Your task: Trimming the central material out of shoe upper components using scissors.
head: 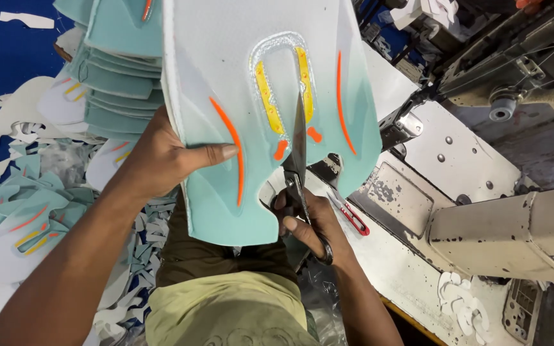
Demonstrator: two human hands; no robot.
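Workstation: a worn white sewing machine table (418,269) with the machine's arm (514,230) to the right of the hands, and offcuts (142,250) littering the blue floor on the left.

Left hand (161,160) is clamped on the left edge of a mint-and-white shoe upper panel (226,83), thumb across its face, holding it raised and taut, apparently so the blades meet firm material.

Right hand (309,227) is closed through the handles of black scissors (297,160), directly below the panel's lower edge. The blades point up into the panel's central slot, between the yellow strips (269,96); whether they are parted cannot be told.

A stack of like panels (113,83) sits beyond the left hand, within reach. A small red-handled snipper (352,218) lies on the table just right of the scissor hand.
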